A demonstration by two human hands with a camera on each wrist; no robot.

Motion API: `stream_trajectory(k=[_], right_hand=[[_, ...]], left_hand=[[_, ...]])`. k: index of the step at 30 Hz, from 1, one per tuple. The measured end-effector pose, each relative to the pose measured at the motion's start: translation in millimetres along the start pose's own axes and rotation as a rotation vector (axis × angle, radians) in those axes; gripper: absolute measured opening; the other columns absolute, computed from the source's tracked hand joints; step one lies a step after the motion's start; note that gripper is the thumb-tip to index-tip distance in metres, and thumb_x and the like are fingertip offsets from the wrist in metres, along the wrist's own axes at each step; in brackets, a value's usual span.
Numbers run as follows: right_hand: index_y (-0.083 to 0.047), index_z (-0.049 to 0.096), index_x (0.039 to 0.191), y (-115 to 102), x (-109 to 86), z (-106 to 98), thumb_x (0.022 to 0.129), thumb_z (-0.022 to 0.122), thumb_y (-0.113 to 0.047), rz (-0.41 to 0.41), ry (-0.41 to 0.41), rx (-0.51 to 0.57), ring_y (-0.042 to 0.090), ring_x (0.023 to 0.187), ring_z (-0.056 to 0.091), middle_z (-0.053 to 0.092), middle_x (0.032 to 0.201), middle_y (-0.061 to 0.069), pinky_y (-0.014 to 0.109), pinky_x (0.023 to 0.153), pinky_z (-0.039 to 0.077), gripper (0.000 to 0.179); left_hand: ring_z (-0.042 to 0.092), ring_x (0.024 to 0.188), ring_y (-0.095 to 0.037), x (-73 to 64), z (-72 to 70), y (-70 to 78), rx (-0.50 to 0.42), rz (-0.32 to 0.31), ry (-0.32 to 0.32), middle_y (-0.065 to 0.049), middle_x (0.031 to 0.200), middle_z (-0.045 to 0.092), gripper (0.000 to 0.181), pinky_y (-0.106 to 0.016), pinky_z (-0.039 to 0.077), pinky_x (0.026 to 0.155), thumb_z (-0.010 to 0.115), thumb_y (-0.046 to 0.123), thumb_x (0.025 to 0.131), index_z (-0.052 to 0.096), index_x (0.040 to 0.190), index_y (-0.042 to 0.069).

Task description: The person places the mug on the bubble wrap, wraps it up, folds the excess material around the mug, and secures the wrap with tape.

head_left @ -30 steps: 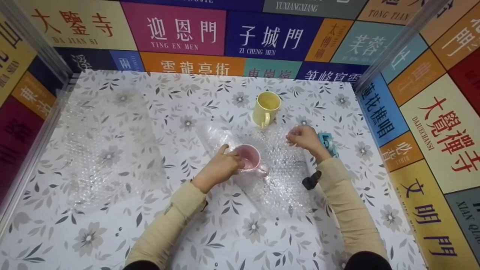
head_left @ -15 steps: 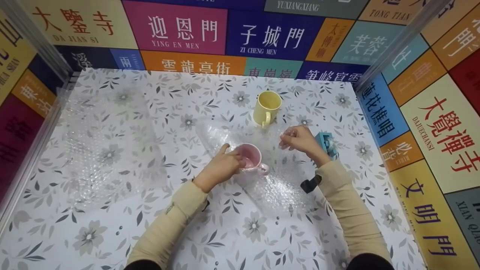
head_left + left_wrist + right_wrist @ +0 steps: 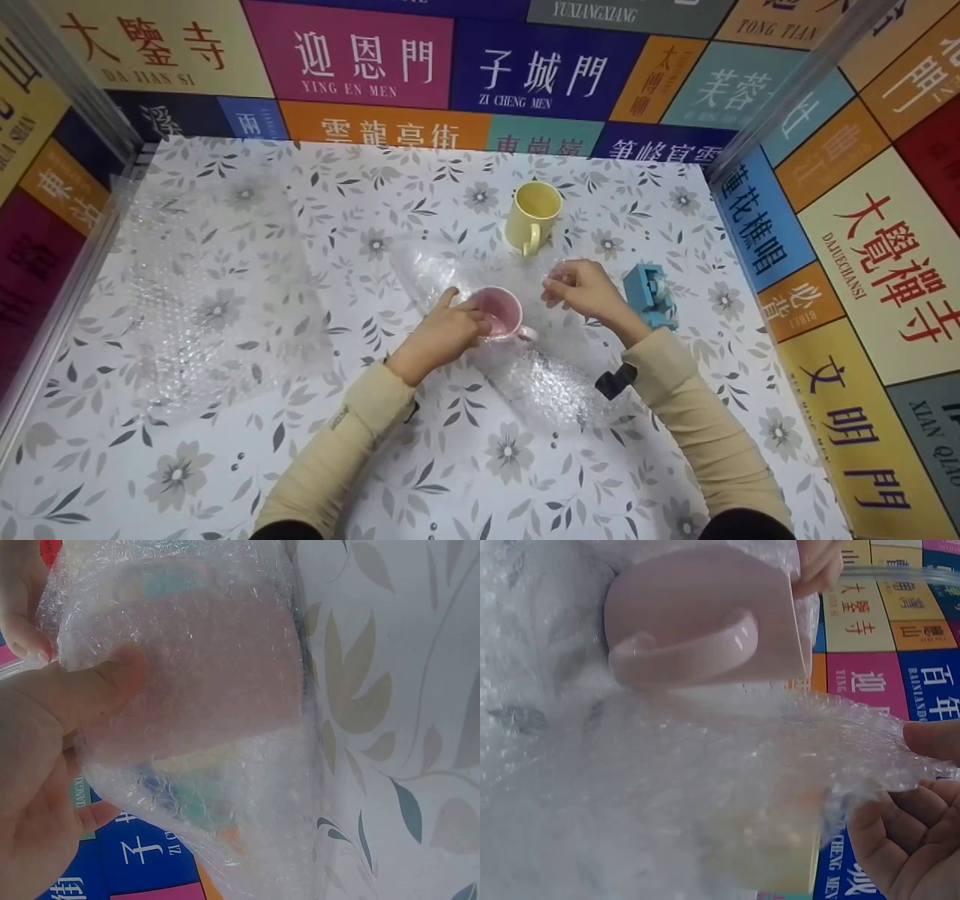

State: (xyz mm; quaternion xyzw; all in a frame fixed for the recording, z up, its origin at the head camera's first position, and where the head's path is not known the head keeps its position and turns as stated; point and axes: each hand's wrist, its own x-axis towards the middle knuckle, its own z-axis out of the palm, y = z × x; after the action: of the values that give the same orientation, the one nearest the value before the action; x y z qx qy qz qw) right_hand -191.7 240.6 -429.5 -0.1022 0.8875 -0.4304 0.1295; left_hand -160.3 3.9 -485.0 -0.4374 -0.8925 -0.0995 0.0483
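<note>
One pink mug (image 3: 697, 607), pinched through bubble wrap (image 3: 547, 382) by the left hand (image 3: 442, 330), needs steadying; the right hand (image 3: 589, 289), pinching the wrap, should pull snugly.

- Cream rectangular printed wall panel (image 3: 161, 45), upper left of the head view: "大鑒寺, DA JIAN SI", in red.
- Magenta rectangular printed panel (image 3: 364, 56), top, left of centre: "迎恩門, YING EN MEN", in white.
- Dark blue rectangular printed panel (image 3: 541, 71), top centre: "子城門, ZI CHENG MEN".
- Grey panel (image 3: 622, 15), top edge: "YUXIANGXIANG".
- Tan panel (image 3: 780, 19), upper right: "TONG TIAN".
- Tall cream panel (image 3: 885, 255), right side: "DAJUECHANSI".
- Small orange panel (image 3: 791, 304), right side: "BIBEI".
</note>
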Motion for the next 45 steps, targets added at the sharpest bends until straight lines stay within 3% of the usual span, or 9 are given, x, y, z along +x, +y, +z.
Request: stream_trajectory(k=[6,10,14,22,28,32,37,40,45], right_hand=[[0.006,0.061,0.084,-5.8,-3.4,9.9,0.086,0.056,-0.005,-0.062,-0.004,-0.001,0.026,0.064,0.064,0.066,0.074,0.016,0.024,0.046,0.047,0.012],[0.006,0.062,0.083,-7.8,-5.2,14.1,0.084,0.057,-0.001,-0.158,-0.031,-0.011,0.030,0.064,0.064,0.066,0.073,0.017,0.020,0.045,0.045,0.009],[0.004,0.062,0.082,-6.7,-5.0,17.3,0.084,0.057,-0.001,-0.221,-0.055,-0.038,0.027,0.062,0.061,0.065,0.072,0.014,0.021,0.050,0.044,0.007],[0.003,0.062,0.086,-5.6,-3.3,21.6,0.086,0.057,-0.005,-0.233,-0.134,-0.040,0.016,0.061,0.055,0.062,0.075,0.012,0.023,0.054,0.047,0.009],[0.005,0.063,0.089,-1.8,0.9,25.0,0.086,0.057,-0.003,-0.328,-0.173,-0.092,0.016,0.067,0.054,0.062,0.076,0.010,0.026,0.062,0.047,0.011],[0.004,0.064,0.088,0.4,2.2,28.2,0.085,0.058,-0.003,-0.354,-0.186,-0.112,0.021,0.072,0.056,0.063,0.078,0.013,0.030,0.066,0.048,0.010],[-0.001,0.061,0.080,0.2,2.5,29.6,0.085,0.058,-0.005,-0.349,-0.188,-0.136,0.015,0.068,0.052,0.060,0.073,0.008,0.026,0.062,0.046,0.007],[-0.001,0.060,0.079,0.1,3.1,30.0,0.084,0.058,-0.006,-0.363,-0.191,-0.143,0.014,0.066,0.051,0.059,0.071,0.007,0.026,0.061,0.046,0.008],[-0.001,0.062,0.080,-1.6,3.8,30.4,0.083,0.059,-0.006,-0.363,-0.192,-0.173,0.013,0.065,0.050,0.058,0.069,0.005,0.026,0.060,0.045,0.007]], left_hand=[[0.052,0.109,-0.017,-0.4,1.1,-0.4,0.019,0.007,0.013,0.004,0.097,0.067,0.009,-0.053,0.029,0.100,0.069,0.013,0.074,0.067,0.081,0.018],[0.052,0.107,-0.017,-0.7,0.8,-0.3,0.029,0.011,0.023,0.004,0.096,0.067,0.010,-0.053,0.029,0.099,0.070,0.015,0.074,0.068,0.083,0.019],[0.052,0.106,-0.016,-0.6,0.9,-0.7,0.028,0.014,0.019,0.005,0.097,0.067,0.009,-0.054,0.029,0.099,0.067,0.012,0.075,0.067,0.082,0.019],[0.053,0.105,-0.016,-0.8,0.9,-0.5,0.052,0.019,0.037,0.005,0.097,0.066,0.009,-0.054,0.031,0.098,0.065,0.009,0.075,0.066,0.080,0.017],[0.052,0.108,-0.017,-2.5,2.3,1.4,0.076,0.010,0.045,0.003,0.102,0.065,0.015,-0.053,0.031,0.098,0.067,0.013,0.076,0.067,0.091,0.016],[0.051,0.106,-0.018,-6.0,5.8,1.6,0.094,0.017,0.103,0.000,0.100,0.062,0.014,-0.052,0.032,0.097,0.066,0.013,0.076,0.065,0.089,0.013],[0.048,0.108,-0.023,-10.0,12.4,-0.7,0.085,0.026,0.266,-0.006,0.107,0.058,0.025,-0.048,0.035,0.095,0.072,0.017,0.070,0.060,0.089,0.007],[0.047,0.106,-0.026,-12.3,14.6,0.0,0.096,-0.052,0.366,-0.010,0.109,0.054,0.046,-0.042,0.038,0.091,0.079,0.025,0.063,0.055,0.096,0.004],[0.048,0.093,-0.028,-18.6,18.3,7.4,0.113,-0.343,0.444,-0.013,0.101,0.050,0.073,-0.037,0.043,0.076,0.081,0.044,0.054,0.048,0.102,0.000]])
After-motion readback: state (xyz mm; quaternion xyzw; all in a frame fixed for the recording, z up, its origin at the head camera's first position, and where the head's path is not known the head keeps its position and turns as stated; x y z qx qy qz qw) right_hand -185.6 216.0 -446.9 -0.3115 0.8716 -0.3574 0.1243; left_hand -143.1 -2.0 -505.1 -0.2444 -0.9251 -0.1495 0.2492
